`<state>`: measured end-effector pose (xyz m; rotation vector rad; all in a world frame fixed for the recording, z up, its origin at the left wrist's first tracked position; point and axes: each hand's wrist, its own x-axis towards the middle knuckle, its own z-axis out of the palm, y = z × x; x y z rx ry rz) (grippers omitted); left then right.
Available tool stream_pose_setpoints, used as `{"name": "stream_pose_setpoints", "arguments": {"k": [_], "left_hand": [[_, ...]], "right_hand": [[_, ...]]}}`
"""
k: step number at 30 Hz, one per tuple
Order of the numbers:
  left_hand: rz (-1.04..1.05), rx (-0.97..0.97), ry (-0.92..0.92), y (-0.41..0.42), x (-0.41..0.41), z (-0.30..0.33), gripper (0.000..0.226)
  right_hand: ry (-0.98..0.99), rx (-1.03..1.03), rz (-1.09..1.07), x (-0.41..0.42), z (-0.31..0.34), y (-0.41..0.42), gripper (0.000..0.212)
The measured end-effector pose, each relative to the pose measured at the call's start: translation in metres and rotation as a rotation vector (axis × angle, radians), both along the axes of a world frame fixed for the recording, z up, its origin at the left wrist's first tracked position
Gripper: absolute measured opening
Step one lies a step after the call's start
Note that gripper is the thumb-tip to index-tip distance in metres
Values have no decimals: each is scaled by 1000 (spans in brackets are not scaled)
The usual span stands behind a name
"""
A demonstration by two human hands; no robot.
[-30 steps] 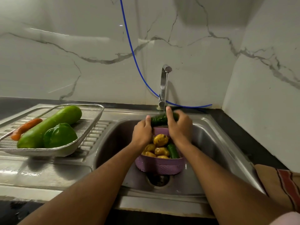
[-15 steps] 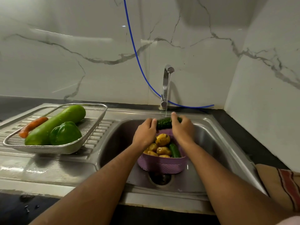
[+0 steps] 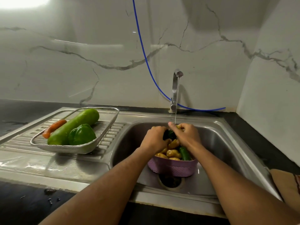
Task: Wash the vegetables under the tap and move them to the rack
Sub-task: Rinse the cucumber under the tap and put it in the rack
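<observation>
- Head view: both hands are wrapped round one dark green cucumber [image 3: 169, 135], the left hand [image 3: 155, 138] and right hand [image 3: 186, 135] gripping it under the thin stream from the steel tap [image 3: 176, 88], above the stainless sink [image 3: 227, 143].
- Looks to me like the rinsing step; next it needs carrying left to the rack without slipping.
- The purple plastic basket [image 3: 172, 168] in the sink holds yellowish potatoes [image 3: 172, 153] and another cucumber [image 3: 185, 153].
- The steel mesh rack [image 3: 103, 127] on the drainboard holds a pale green gourd [image 3: 76, 125], an orange carrot [image 3: 54, 128] and a green capsicum [image 3: 82, 134].

White marble-veined walls [image 3: 211, 46], crossed by a blue hose [image 3: 142, 51], are met by a dark countertop [image 3: 19, 109], lit from the upper left.
</observation>
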<state>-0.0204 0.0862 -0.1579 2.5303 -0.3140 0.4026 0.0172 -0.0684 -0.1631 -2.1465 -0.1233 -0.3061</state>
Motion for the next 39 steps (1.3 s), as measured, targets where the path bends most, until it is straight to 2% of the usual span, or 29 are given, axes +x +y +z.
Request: {"name": "stream_pose_setpoints", "arguments": {"k": [3, 6, 9, 12, 15, 18, 24, 30, 39], "left_hand": [[79, -82, -49, 7, -2, 15, 28], [146, -232, -68, 13, -2, 40, 29], [204, -232, -82, 32, 0, 70, 34], [262, -146, -78, 74, 0, 99, 33], [289, -190, 19, 122, -7, 113, 30], [396, -177, 11, 173, -13, 116, 28], [649, 74, 94, 262, -22, 129, 25], [725, 83, 160, 305, -11, 116, 29], [784, 18, 111, 323, 8, 83, 43]], "right_hand": [[36, 222, -57, 8, 6, 3, 81], [156, 381, -119, 21, -5, -7, 72], [197, 315, -81, 26, -17, -14, 73], [157, 224, -53, 18, -11, -12, 59], [140, 127, -5, 14, -10, -10, 48], [150, 84, 12, 15, -13, -11, 41], [147, -8, 67, 12, -10, -10, 31], [143, -46, 94, 11, -9, -9, 19], [162, -121, 124, 15, -15, -9, 8]]}}
